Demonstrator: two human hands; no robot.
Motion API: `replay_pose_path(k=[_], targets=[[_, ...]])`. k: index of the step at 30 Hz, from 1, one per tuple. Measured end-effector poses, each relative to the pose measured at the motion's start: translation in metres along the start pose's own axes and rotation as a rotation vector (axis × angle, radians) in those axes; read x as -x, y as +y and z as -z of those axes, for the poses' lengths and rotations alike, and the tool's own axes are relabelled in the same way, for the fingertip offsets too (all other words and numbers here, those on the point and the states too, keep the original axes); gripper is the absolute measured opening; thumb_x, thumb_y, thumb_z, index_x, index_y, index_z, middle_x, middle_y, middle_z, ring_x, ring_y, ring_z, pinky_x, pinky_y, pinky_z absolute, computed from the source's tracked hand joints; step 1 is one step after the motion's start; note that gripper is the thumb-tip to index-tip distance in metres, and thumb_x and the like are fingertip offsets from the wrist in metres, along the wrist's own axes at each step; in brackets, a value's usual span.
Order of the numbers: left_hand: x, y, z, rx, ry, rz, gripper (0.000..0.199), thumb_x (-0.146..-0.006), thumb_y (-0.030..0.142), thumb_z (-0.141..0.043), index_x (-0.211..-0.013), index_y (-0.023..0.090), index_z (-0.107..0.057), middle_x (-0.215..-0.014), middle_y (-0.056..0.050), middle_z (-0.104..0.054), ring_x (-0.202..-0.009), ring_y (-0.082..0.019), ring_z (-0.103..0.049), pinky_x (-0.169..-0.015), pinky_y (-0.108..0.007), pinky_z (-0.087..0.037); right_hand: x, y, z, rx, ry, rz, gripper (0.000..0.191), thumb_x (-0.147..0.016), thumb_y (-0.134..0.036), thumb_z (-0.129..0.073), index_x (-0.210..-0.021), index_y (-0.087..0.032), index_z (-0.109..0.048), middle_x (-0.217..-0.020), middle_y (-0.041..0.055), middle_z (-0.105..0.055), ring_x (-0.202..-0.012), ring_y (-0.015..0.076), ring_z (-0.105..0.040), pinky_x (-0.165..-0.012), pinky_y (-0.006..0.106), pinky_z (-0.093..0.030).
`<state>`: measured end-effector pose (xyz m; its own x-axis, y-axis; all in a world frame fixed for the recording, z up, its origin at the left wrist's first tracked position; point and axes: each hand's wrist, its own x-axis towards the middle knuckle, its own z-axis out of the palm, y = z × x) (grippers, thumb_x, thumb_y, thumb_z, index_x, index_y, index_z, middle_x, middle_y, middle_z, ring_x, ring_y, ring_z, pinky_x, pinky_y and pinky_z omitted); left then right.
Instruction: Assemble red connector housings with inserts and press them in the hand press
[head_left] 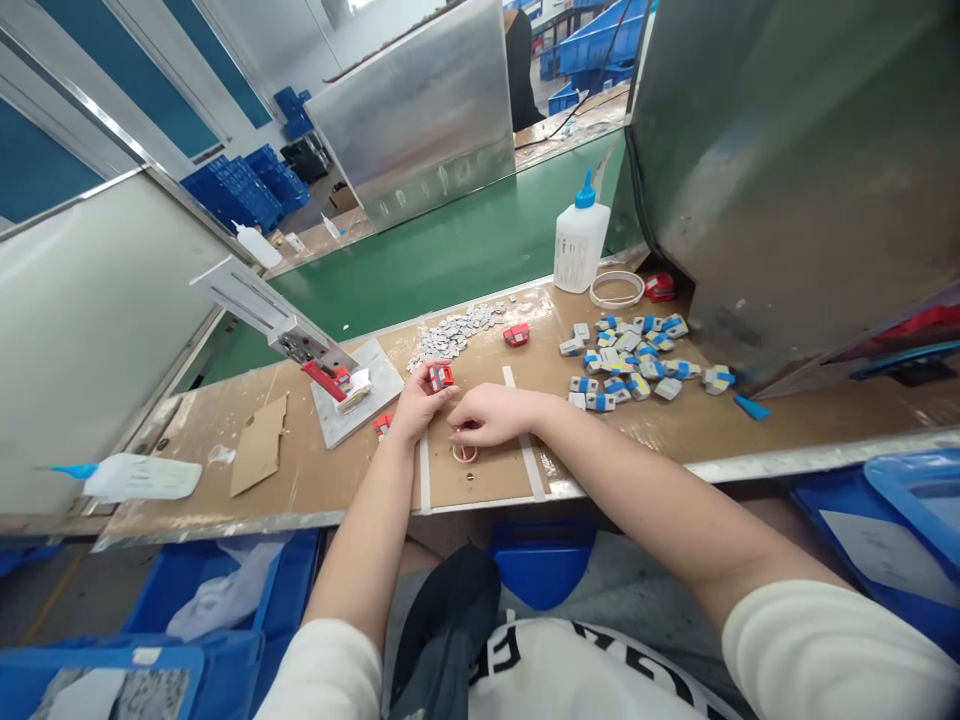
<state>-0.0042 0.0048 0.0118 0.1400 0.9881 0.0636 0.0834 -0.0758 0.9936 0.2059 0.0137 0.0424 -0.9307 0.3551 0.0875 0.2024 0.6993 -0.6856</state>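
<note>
Red and boxy, one small part (441,376) is sitting in the grasp of the left hand (421,402), whose fingers are closing around it above the bench (214,497). The right hand (491,412) is hovering just beside it, its fingers curling downward near a small pale ring (465,454) (whether they are pinching anything, I cannot tell).

Beyond the hands, a second red part (516,335) is lying on the bench, just right of a heap of flat grey pieces (456,333). Another red part (382,426) is showing beside the left wrist (partly hidden). To the left, a clamp with a red handle (324,380) is standing on a pale base plate (360,392); farther left, a piece of cardboard (259,445) and a blue-tipped bottle (146,477) are lying.

On the right, blue, yellow and white blocks (634,362) are spreading in a loose cluster. Behind them, a white bottle with a blue cap (580,240) is standing upright next to a pale roll (616,290), near the green surface (442,255) that is running along the far side.
</note>
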Motion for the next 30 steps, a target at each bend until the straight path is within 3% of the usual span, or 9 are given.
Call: replay_pose_path(k=[4,7,9,14,16,20,30], targets=[[-0.002,-0.004,-0.003,0.042,-0.037,0.036,0.069,-0.069,0.037,-0.099,-0.127,0.021,-0.066,-0.118,-0.006,-0.070,-0.095,-0.015,-0.065,-0.089,-0.028,-0.053,0.001,0.003,-0.003,-0.100,-0.010,0.010,0.027,-0.083,-0.021,-0.059,-0.061,-0.020,-0.044,-0.055,-0.0054,-0.047,-0.054,0.0094,-0.035,-0.058,0.029,-0.024],[-0.002,-0.006,-0.003,-0.003,-0.050,0.040,0.067,-0.069,0.038,-0.098,-0.126,0.019,-0.067,-0.114,-0.007,-0.072,-0.097,-0.018,-0.068,-0.091,-0.030,-0.054,0.000,0.008,-0.005,-0.235,0.058,0.013,0.028,-0.078,-0.021,-0.057,-0.059,-0.021,-0.037,-0.053,-0.0074,-0.034,-0.054,0.0085,-0.029,-0.056,0.028,-0.022],[-0.003,-0.007,-0.003,-0.034,-0.062,0.035,0.067,-0.068,0.038,-0.099,-0.125,0.018,-0.068,-0.108,-0.006,-0.072,-0.096,-0.019,-0.069,-0.089,-0.030,-0.055,-0.001,0.014,-0.004,-0.332,0.219,0.012,0.029,-0.077,-0.023,-0.055,-0.058,-0.022,-0.034,-0.055,-0.0072,-0.029,-0.055,0.0085,-0.027,-0.056,0.028,-0.021],[-0.002,-0.007,-0.003,-0.086,-0.106,0.061,0.067,-0.068,0.039,-0.098,-0.124,0.018,-0.068,-0.100,-0.003,-0.070,-0.087,-0.017,-0.067,-0.081,-0.029,-0.056,-0.006,0.029,0.003,-0.359,0.851,-0.082,0.036,-0.083,-0.034,-0.052,-0.058,-0.024,-0.028,-0.057,-0.0056,-0.028,-0.058,0.0095,-0.028,-0.058,0.028,-0.022],[-0.002,-0.006,-0.004,-0.116,-0.114,0.067,0.066,-0.069,0.039,-0.098,-0.124,0.018,-0.069,-0.099,-0.003,-0.069,-0.087,-0.017,-0.067,-0.081,-0.030,-0.057,-0.007,0.033,0.004,-0.303,0.976,-0.146,0.037,-0.083,-0.035,-0.053,-0.059,-0.024,-0.028,-0.058,-0.0052,-0.030,-0.059,0.0103,-0.030,-0.059,0.028,-0.023],[-0.001,-0.005,-0.005,-0.127,-0.113,0.090,0.066,-0.066,0.037,-0.099,-0.122,0.017,-0.069,-0.098,-0.003,-0.069,-0.087,-0.018,-0.068,-0.084,-0.032,-0.058,-0.010,0.038,0.002,-0.242,0.980,-0.223,0.037,-0.085,-0.033,-0.054,-0.060,-0.024,-0.029,-0.058,-0.0049,-0.032,-0.061,0.0114,-0.032,-0.061,0.029,-0.026],[-0.002,-0.009,-0.005,-0.138,-0.127,0.061,0.061,-0.068,0.034,-0.097,-0.119,0.016,-0.069,-0.105,-0.006,-0.073,-0.092,-0.021,-0.071,-0.091,-0.038,-0.059,-0.010,0.036,0.001,-0.071,0.886,-0.263,0.040,-0.090,-0.033,-0.054,-0.061,-0.023,-0.029,-0.057,-0.0050,-0.032,-0.059,0.0117,-0.033,-0.061,0.030,-0.023]])
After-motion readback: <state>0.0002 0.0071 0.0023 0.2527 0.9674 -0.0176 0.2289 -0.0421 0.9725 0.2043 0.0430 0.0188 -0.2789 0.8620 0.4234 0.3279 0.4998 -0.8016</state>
